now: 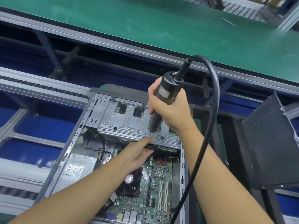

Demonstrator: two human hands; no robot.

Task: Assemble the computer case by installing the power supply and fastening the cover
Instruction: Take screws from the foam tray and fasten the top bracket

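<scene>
- Head view, 6 o'clock: computer case (76, 143) lying on its side, open face up, grey frame rim bare along both long walls.
- Inside it at 7 o'clock: power supply (80, 160), a silver box set against the case's left wall, with wires leaving its far end. White label (73, 172) on top with one blue word and rows of marks, too small to read.
- At 6 o'clock within the case: green motherboard (160, 188) with white slots. Black cooler fan (129, 183) at its left, with a round purple sticker on the hub, print too blurred to read.
- At the centre: silver drive cage (119, 122) spanning the far end of the case.
- Just right of centre: right hand (169, 110), fingers wrapped tight round the electric screwdriver (166, 91). Tool slightly tilted, bit down on the cage's near edge. Silver plate on the barrel, text unreadable.
- Black cable (216, 94) arching out of the tool's top toward 1 o'clock, then falling past the right forearm to 5 o'clock.
- Below centre: left hand (137, 154), index finger straight, tip touching the cage's front lip just beside the bit. Thumb straight beneath, nothing visibly gripped, other fingers hidden by the palm.
- At 3 o'clock: dark cover panel (271, 143), apart from the case, tilted, with fine perforations across it.
- At 12 o'clock: green bench mat (161, 21), scuffed.
</scene>
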